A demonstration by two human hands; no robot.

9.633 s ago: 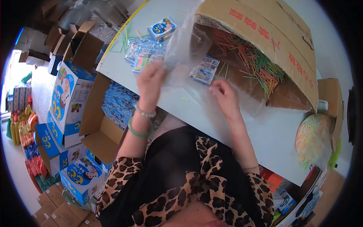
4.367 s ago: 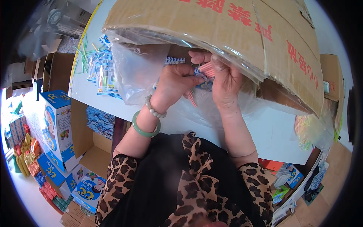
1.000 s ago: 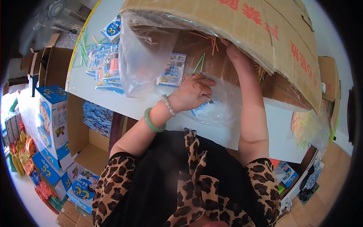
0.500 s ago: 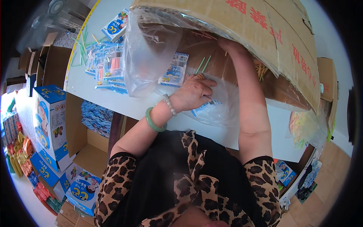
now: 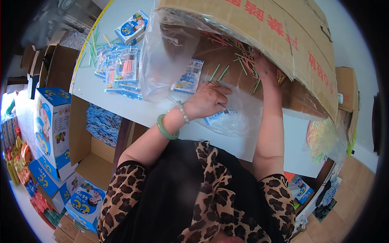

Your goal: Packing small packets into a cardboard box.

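Observation:
A large cardboard box (image 5: 279,36) lies on its side, its mouth facing me, a clear plastic liner (image 5: 162,69) spilling from it. My right hand (image 5: 265,67) reaches inside among thin pink and green sticks (image 5: 246,67); its fingertips are hidden. On the liner at the mouth rests my left hand (image 5: 208,99), fingers curled; whatever they grip is not clear. Two loose green sticks (image 5: 223,73) lie just beyond it. A blue-and-white packet (image 5: 189,77) is beside its knuckles, and part of another packet (image 5: 219,117) shows below its fingers.
Filled stick packets (image 5: 123,69) are piled left on the white table (image 5: 150,111), near a small printed box (image 5: 131,26) and scattered green sticks (image 5: 92,50). An open carton (image 5: 95,158) with blue packets stands below left, beside printed boxes (image 5: 50,125). A bag of pale sticks (image 5: 320,137) is at right.
My right hand has moved right inside the box, and more pink and green sticks now show around it. My left hand stays almost in place. The view has shifted slightly.

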